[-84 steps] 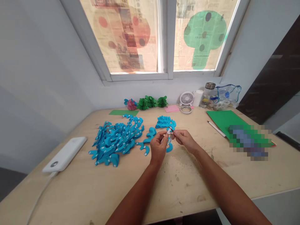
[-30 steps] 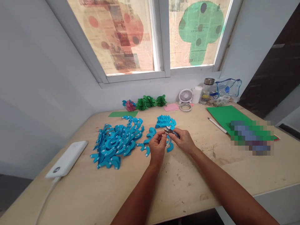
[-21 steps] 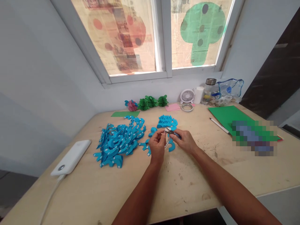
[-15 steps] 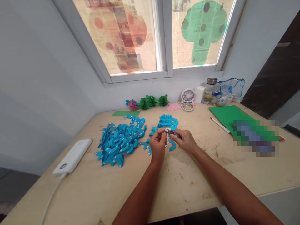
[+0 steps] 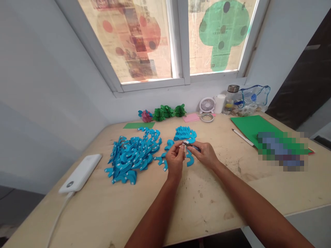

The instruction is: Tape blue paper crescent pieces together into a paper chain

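Observation:
Pinched between the fingertips of my left hand [image 5: 176, 157] is a narrow white strip of tape [image 5: 185, 151], its end partly hidden by the fingers. My right hand [image 5: 206, 153] grips dark-bladed scissors [image 5: 190, 145] with a blue handle, mostly covered by the fingers. Their blades meet the strip's upper end. Under and behind my hands lie curved blue paper pieces [image 5: 190, 159], and a fanned row of blue paper pieces [image 5: 185, 133] sits just beyond. To the left is a large heap of blue paper pieces [image 5: 131, 155], many bearing small white squares.
A white power bank [image 5: 81, 172] with a cable lies left. Green and pink paper flowers [image 5: 168, 111], a fan [image 5: 207, 104], a tape roll [image 5: 207, 117] and a bottle [image 5: 230, 100] stand at the back. Right are a white pencil [image 5: 242, 137] and green sheets [image 5: 254, 125].
The scissors' blades have shifted slightly against the strip's upper end, and the strip hangs straighter below my left fingers. Both hands stay close together in nearly the same place.

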The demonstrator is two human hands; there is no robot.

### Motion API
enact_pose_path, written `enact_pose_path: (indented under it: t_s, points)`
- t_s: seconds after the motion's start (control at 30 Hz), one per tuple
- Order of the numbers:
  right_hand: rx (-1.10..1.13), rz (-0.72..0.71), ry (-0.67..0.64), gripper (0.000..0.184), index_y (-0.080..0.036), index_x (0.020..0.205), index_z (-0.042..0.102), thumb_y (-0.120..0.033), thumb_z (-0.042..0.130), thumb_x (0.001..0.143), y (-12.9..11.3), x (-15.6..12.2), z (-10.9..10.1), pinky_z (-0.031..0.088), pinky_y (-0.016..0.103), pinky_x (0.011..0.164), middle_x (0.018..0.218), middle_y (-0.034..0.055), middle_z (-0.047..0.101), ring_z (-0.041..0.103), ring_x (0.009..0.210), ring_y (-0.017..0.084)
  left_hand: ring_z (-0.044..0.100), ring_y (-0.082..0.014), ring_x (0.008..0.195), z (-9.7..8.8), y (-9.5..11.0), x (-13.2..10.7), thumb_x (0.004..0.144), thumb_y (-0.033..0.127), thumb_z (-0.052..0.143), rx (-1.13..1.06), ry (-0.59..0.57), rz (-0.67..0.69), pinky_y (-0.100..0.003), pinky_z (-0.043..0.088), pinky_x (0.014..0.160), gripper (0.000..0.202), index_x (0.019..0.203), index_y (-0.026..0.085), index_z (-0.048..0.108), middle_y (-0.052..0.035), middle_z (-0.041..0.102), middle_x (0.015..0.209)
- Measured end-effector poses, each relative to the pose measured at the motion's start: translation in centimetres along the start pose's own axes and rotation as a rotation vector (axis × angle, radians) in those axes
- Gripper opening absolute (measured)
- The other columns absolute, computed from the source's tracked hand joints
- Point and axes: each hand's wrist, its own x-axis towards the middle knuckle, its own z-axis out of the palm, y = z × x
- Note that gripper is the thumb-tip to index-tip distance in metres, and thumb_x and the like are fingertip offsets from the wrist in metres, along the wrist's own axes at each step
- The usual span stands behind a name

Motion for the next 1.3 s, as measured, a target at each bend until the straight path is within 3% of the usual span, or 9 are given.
enact_pose_path:
  t_s: [0.17,0.47,0.57,0.73,1.03,1.3]
  points:
    - [-0.025,-0.008,0.036,0.036,-0.019,0.081,0.067,-0.047,0.044,0.084,0.1,0.0,0.0,0.026,0.022,0.049,0.05,-0.0021,0.045,0.036,0.048,0.01,0.036,-0.0043,0.038,0.1,-0.1,0.0,0.067,0.041,0.067,0.003,-0.024,-0.032,-0.016,0.028,0.038,0.043,0.099,0.013,0.062,0.007,0.044,0.047]
    - [0.066,0.054,0.1,0.035,-0.018,0.063,0.053,-0.048,0.05,0.079,0.5,0.2,-0.3,0.026,0.021,0.049,0.052,-0.0041,0.04,0.036,0.05,0.009,0.038,-0.0051,0.038,0.2,0.2,0.0,0.068,0.041,0.066,0.034,-0.002,-0.017,-0.016,0.03,0.039,0.039,0.094,0.013,0.061,0.0068,0.045,0.046]
    - [0.186,0.065,0.102,0.036,-0.017,0.064,0.053,-0.049,0.049,0.08,0.4,0.2,-0.2,0.028,0.021,0.049,0.053,-0.0043,0.038,0.036,0.052,0.009,0.04,-0.006,0.04,0.2,0.1,-0.2,0.07,0.039,0.064,0.072,-0.068,0.016,-0.017,0.033,0.041,0.035,0.094,0.014,0.062,0.0067,0.044,0.047]
    - [0.357,0.1,0.076,0.028,-0.015,0.08,0.059,-0.043,0.056,0.075,0.3,0.3,0.2,0.03,0.02,0.048,0.058,-0.0036,0.046,0.038,0.052,0.009,0.042,-0.0076,0.043,0.4,0.1,-0.9,0.073,0.036,0.061,0.183,-0.162,0.071,-0.019,0.034,0.043,0.031,0.096,0.015,0.065,0.0052,0.046,0.049]
    - [0.393,0.113,0.094,0.022,-0.016,0.07,0.055,-0.038,0.055,0.073,0.9,0.5,0.7,0.027,0.02,0.045,0.053,-0.0053,0.04,0.035,0.049,0.008,0.046,-0.0098,0.048,0.2,0.1,-1.2,0.076,0.03,0.057,0.348,-0.174,0.177,-0.021,0.035,0.047,0.029,0.099,0.017,0.067,0.0029,0.053,0.052]
    - [0.369,0.095,0.162,0.019,-0.017,0.066,0.051,-0.035,0.055,0.073,0.1,0.3,0.2,0.025,0.02,0.045,0.052,-0.0057,0.038,0.031,0.048,0.007,0.042,-0.0082,0.044,0.2,0.1,-0.8,0.075,0.033,0.06,0.24,-0.169,0.085,-0.019,0.033,0.044,0.036,0.107,0.016,0.06,0.0064,0.045,0.047]
